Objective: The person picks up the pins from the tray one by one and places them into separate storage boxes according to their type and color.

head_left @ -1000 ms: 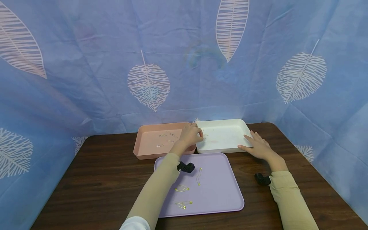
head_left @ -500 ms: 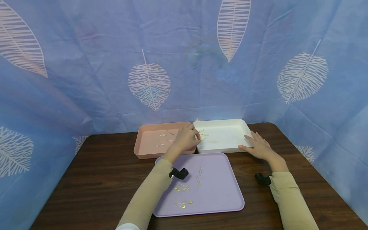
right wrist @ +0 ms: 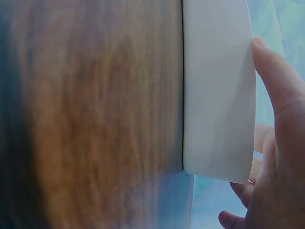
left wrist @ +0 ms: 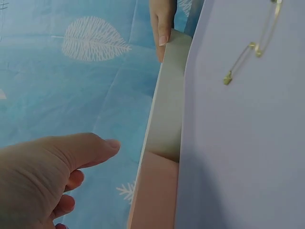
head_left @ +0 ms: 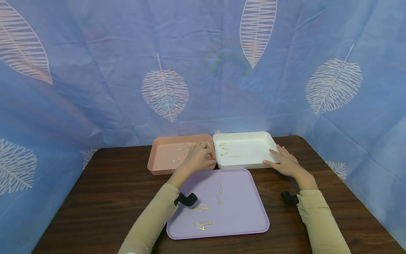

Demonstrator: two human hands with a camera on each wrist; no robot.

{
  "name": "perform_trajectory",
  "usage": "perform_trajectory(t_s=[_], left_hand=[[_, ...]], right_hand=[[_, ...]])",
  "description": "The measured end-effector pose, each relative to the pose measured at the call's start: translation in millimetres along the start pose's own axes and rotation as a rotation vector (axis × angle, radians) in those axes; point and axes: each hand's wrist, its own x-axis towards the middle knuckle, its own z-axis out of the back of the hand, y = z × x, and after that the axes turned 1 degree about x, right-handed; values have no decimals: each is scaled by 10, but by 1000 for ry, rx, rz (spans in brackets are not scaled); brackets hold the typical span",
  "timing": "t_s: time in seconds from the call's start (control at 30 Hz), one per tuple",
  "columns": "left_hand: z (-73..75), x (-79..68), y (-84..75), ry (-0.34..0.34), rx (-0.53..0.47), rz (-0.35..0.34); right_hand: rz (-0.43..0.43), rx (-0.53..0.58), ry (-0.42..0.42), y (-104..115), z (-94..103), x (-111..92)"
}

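Observation:
My left hand is over the right part of the pink tray, its thumb extended and other fingers loosely bent, with nothing visible in them. Several silver safety pins lie in that tray, some hidden by the hand. In the white tray, three gold safety pins lie near the left wall. My right hand rests with spread fingers at the white tray's front right corner; its thumb touches the rim in the right wrist view.
A lilac tray lies in front of both other trays, bearing several gold safety pins. All stand on a dark wooden table. Behind the table hangs a blue curtain with white leaf prints.
My left hand has moved left and toward me, from the white tray's left edge to over the pink tray. A gold safety pin by its fingertips now lies in the white tray. My right hand stays put.

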Motion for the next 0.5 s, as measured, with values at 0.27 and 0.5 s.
perform_trajectory(t_s=[0.27, 0.5], left_hand=[[57, -180, 70, -41, -77, -33], [117, -327, 112, 11, -113, -18]], right_hand=[[2, -10, -2, -4, 1, 7], [4, -4, 0, -10, -1, 5]])
